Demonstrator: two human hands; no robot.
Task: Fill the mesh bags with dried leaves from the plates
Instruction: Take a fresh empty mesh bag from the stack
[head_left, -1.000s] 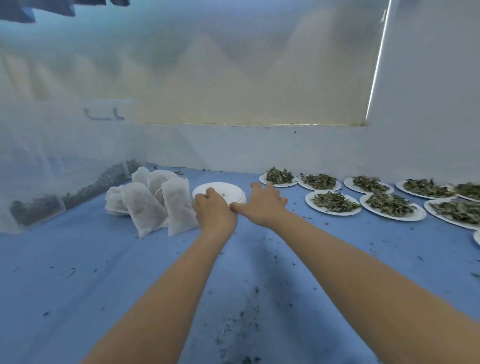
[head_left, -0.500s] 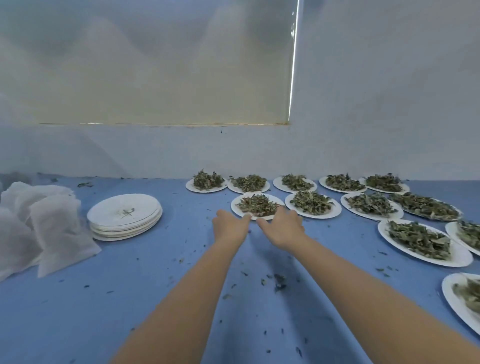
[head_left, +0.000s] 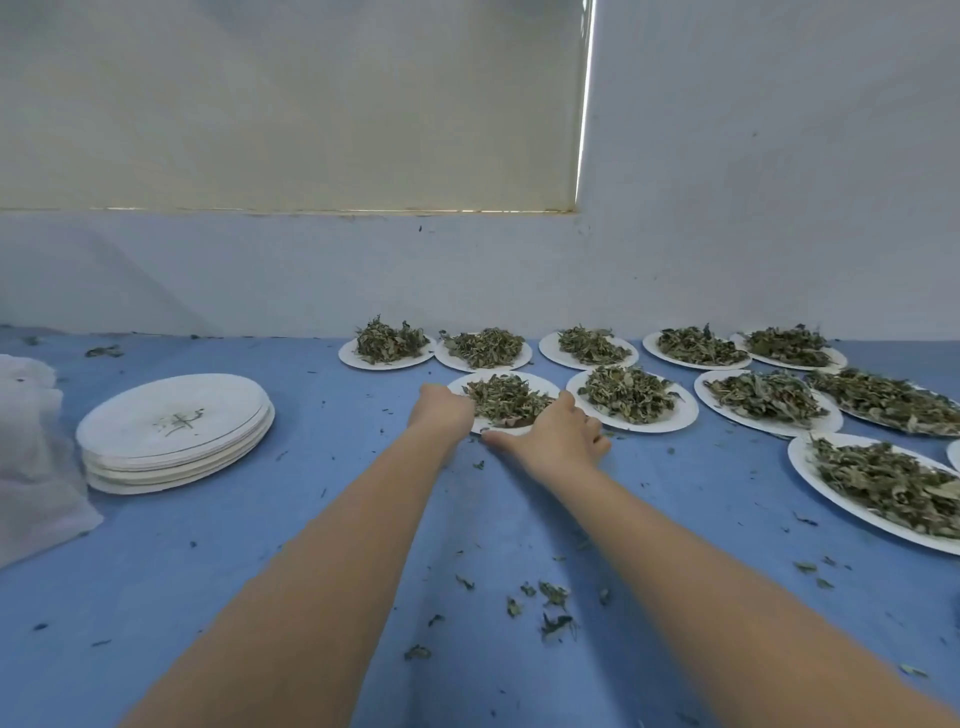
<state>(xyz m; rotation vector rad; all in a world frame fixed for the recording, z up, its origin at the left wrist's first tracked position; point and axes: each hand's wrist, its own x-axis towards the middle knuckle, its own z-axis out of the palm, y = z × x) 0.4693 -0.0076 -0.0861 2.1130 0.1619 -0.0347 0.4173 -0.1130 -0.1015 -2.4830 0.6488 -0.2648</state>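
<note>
A white plate of dried leaves (head_left: 511, 378) lies in the near row on the blue table. My left hand (head_left: 442, 411) is curled over its near left rim, with the fingertips hidden. My right hand (head_left: 557, 435) holds the near right rim, the thumb stretched along the front edge and the fingers bent at the right side. White mesh bags (head_left: 31, 457) lie at the far left edge of view, apart from both hands.
A stack of empty white plates (head_left: 174, 431) sits left of my hands. Several more plates of dried leaves (head_left: 631, 397) run in rows to the right, one large one (head_left: 883, 483) closest. Loose leaf bits (head_left: 550, 605) litter the blue cloth. A wall stands behind.
My view swung right from the bags and the empty plates to the leaf plates. Both hands left the plate stack, reached forward, and now hold the nearest leaf plate's rim.
</note>
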